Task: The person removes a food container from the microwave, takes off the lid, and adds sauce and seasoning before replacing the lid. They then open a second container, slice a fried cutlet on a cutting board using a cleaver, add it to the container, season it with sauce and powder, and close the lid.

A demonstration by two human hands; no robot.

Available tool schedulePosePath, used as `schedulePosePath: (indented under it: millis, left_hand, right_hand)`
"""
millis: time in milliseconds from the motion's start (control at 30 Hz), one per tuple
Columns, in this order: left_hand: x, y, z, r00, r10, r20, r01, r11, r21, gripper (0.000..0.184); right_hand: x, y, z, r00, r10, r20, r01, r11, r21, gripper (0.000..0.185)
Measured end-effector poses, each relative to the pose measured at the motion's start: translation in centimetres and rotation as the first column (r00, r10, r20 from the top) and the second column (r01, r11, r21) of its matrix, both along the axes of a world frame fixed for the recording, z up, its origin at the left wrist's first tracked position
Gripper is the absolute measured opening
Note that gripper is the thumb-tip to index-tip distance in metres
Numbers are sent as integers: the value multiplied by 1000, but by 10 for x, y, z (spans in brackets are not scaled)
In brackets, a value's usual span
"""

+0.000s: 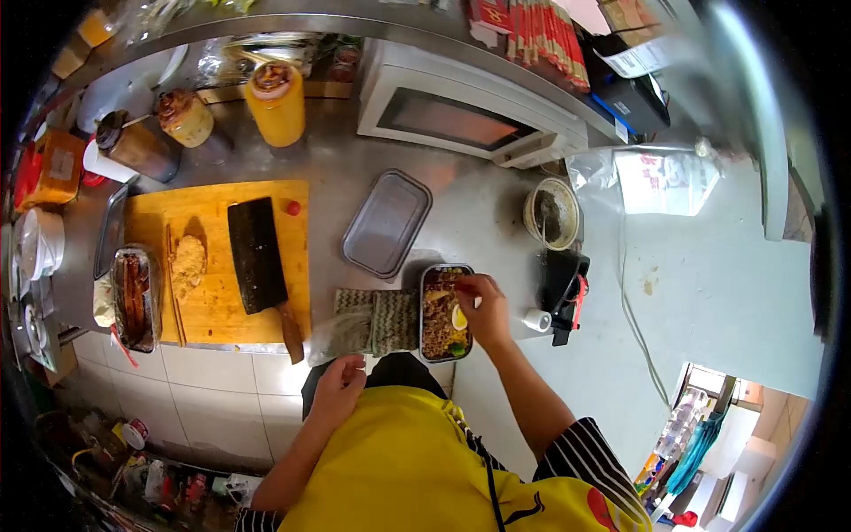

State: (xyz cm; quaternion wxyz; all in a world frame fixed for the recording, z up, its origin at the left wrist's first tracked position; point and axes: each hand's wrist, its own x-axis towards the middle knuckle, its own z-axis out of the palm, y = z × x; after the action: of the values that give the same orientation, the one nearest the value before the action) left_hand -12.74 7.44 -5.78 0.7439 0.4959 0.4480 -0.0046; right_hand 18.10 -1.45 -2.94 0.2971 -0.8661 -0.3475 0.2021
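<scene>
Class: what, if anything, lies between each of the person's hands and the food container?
Seen from above, the patterned cloth lies between the left hand and the food container. Nothing visible blocks the right hand; its fingers are over the food.

Both forearms forward, right hand (483, 306) farther out, left hand (342, 381) half-curled.

The head view looks from the person's head, above the near side of the filled tray (434, 341), facing forward and steeply down at close range. Its wide, round-edged field spans the microwave (443, 120) beyond the tray and floor tiles (217, 390) nearer, to its left.
</scene>
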Motion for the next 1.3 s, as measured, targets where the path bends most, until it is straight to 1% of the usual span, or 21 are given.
schedulePosePath:
  millis: [33,67,167,200,300,433,467,567,733,800,900,933,1033,1067,1100,1133,1167,1200,1233,1267,1300]
  left_hand:
    - [6,-1,1,999,-42,18,42,999,0,29]
    - [11,-3,2,996,-83,34,83,997,0,30]
    - [31,-6,14,987,-160,21,160,987,-5,32]
    - [36,-8,18,984,-178,4,178,984,-7,32]
    - [45,-23,10,991,-131,36,128,990,61,29]
    - [59,-36,10,988,-157,-5,157,987,25,29]
    - [63,-38,12,986,-167,-10,167,985,30,29]
    - [74,-45,16,981,-191,-18,192,980,61,29]
    - [82,-56,15,981,-190,-40,192,980,57,30]
    - [88,-56,20,975,-210,-74,213,976,47,31]
    - [89,-62,8,984,-170,-53,174,981,84,30]
    - [90,-62,5,987,-158,-29,161,981,105,30]
    - [95,-62,14,987,-98,-129,111,989,99,29]
    - [90,-66,5,987,-80,-142,103,982,161,25]
    - [82,-71,-6,993,6,-117,12,988,155,23]
    - [73,-78,-19,991,94,-92,-80,986,147,22]
    - [67,-85,-28,981,182,-67,-172,976,137,20]
    - [65,-92,-27,971,232,-57,-222,965,142,20]
    - [64,-98,-22,958,282,-47,-273,951,147,20]
    - [60,-105,-17,943,331,-40,-322,935,150,19]
    - [55,-114,-15,939,332,-90,-313,933,180,20]
  right_hand:
    - [8,-15,1,998,-28,51,30,999,-28,19]
    - [15,-30,-6,997,-3,73,4,1000,-11,18]
    - [23,-46,-18,971,139,195,-119,987,-109,17]
    - [26,-47,-25,961,164,223,-143,984,-105,17]
    - [35,-49,-41,906,282,315,-252,959,-131,16]
    - [42,-55,-45,798,412,439,-371,911,-182,19]
    - [42,-56,-44,801,446,398,-385,894,-228,21]
    - [42,-61,-49,765,457,454,-426,888,-175,21]
    - [47,-56,-48,733,496,465,-431,868,-247,17]
    - [47,-55,-43,737,491,465,-433,871,-235,18]
    - [53,-61,-40,798,438,414,-402,899,-175,22]
    - [59,-60,-29,833,345,433,-347,935,-78,18]
    - [108,-67,-3,974,103,202,-122,989,83,14]
    - [132,-63,9,994,7,105,-11,999,40,16]
    - [158,-59,17,990,-64,123,64,998,0,17]
    - [192,-57,10,969,-41,244,30,998,50,20]
    - [224,-49,4,964,-69,257,55,997,60,22]
    - [254,-38,6,964,-60,258,63,998,-1,21]
    - [288,-30,-10,931,-41,362,3,994,106,19]
    - [315,-15,-14,909,-30,416,-3,997,78,18]
    - [338,-4,-19,918,-5,396,7,1000,-2,17]
